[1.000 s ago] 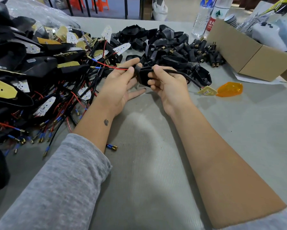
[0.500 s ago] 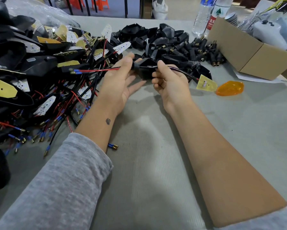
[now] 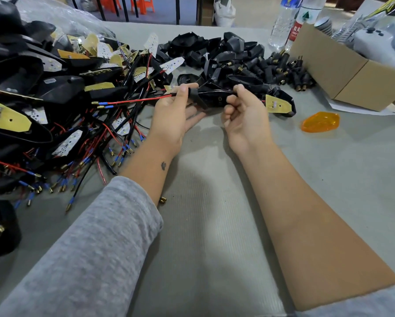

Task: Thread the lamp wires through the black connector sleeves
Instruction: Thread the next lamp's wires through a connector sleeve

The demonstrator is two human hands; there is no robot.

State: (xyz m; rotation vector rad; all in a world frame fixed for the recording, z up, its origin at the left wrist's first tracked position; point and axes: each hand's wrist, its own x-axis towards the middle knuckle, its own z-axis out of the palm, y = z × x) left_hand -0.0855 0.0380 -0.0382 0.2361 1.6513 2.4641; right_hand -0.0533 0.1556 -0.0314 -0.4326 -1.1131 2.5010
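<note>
Between my two hands I hold a black connector sleeve just above the grey table. My left hand pinches the red and black wires where they come out of the sleeve's left end; their blue and brass tips point left. My right hand grips the sleeve's right end. A small yellow LED board hangs on the wires just right of that hand.
A heap of wired lamp parts fills the left side. Loose black sleeves and brass-tipped connectors lie behind my hands. An orange lens lies at the right, by a cardboard box and two water bottles.
The wires have been drawn further left through the sleeve, so more red wire shows past my left hand. The LED board has come closer to my right hand.
</note>
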